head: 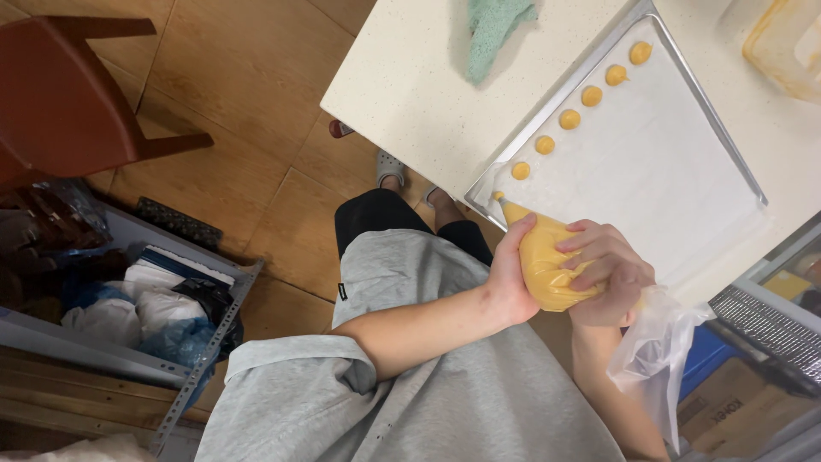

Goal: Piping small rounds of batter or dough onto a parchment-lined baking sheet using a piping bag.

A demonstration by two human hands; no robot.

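Piping bag of yellow batter sat centre-right of frame, long axis slanting up-left, nozzle tip just over lower-left corner of baking tray. Left hand wrapped bag's near side, grip clamped on it; right hand clamped over twisted rear end, loose plastic tail trailing lower right. Six piped yellow dots ran diagonally along tray's left edge toward upper right. Tray lay on pale speckled tabletop; green cloth at top. Red chair upper left, metal shelf with bags at left, on wood-toned tile floor.

Grey short-sleeved shirt, black shorts, grey clogs.
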